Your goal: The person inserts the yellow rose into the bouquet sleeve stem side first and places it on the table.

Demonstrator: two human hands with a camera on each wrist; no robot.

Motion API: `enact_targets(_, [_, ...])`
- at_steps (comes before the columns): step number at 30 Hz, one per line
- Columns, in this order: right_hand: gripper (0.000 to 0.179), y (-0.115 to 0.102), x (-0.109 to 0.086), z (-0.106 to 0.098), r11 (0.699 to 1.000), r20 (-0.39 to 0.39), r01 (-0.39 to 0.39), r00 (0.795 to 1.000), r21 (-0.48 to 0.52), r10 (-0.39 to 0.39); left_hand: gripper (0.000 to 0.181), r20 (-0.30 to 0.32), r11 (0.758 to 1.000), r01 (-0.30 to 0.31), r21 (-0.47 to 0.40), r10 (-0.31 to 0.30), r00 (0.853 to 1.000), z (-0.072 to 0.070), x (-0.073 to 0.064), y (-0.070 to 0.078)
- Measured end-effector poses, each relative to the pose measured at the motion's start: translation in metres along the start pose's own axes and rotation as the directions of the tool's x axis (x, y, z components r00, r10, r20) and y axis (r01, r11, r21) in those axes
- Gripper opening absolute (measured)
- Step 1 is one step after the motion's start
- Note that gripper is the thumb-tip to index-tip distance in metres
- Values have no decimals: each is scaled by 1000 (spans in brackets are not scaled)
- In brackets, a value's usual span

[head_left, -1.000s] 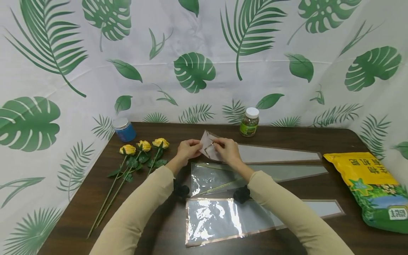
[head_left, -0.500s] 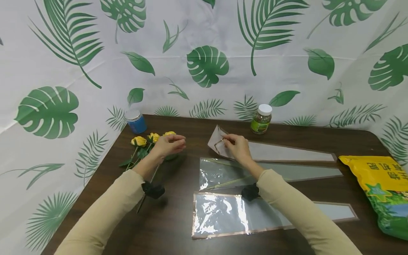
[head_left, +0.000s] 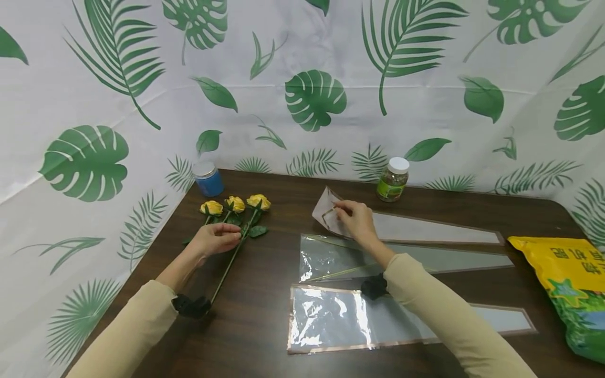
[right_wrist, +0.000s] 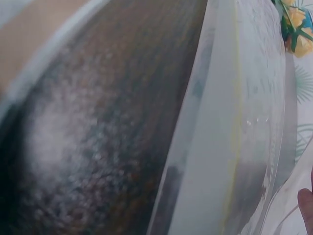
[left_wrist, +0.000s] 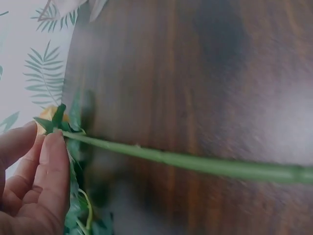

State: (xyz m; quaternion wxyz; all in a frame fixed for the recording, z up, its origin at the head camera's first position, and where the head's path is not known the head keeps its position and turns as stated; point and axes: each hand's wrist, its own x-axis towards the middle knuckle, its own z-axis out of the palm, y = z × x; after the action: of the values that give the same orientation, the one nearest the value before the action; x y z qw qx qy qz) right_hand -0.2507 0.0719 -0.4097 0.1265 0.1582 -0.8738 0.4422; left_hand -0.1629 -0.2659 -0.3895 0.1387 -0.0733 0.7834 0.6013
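Three yellow roses with green stems lie at the left of the dark table; the rightmost rose (head_left: 258,202) points towards the back. My left hand (head_left: 215,241) is beside that rose, its fairly straight fingertips by the stem (left_wrist: 195,161) below the bloom. In the left wrist view, thumb and fingers are apart. My right hand (head_left: 356,220) pinches the raised mouth of a white flower sleeve (head_left: 425,229), the farthest of three tapered sleeves. Only a bit of the right hand shows at the right wrist view's edge.
A clear sleeve (head_left: 468,261) and a copper-edged sleeve (head_left: 331,323) lie in front of the white one. At the back stand a blue jar (head_left: 209,181) and a white-lidded jar (head_left: 392,181). A yellow-green bag (head_left: 567,289) lies right.
My left hand has left the white sleeve's mouth and moved left and down to the rightmost rose's stem. The right hand has kept hold of the sleeve. The head view has shifted.
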Motion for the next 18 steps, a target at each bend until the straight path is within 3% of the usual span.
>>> enact_targets(10, [15, 2, -1, -3, 1000, 12, 2, 1000, 1, -2, 42, -1, 1000, 30, 4, -30, 1000, -2, -3, -14])
enact_targets(18, [15, 1, -2, -3, 1000, 13, -5, 1000, -3, 5, 38, -28, 997, 22, 79, -20, 999, 4, 2, -18])
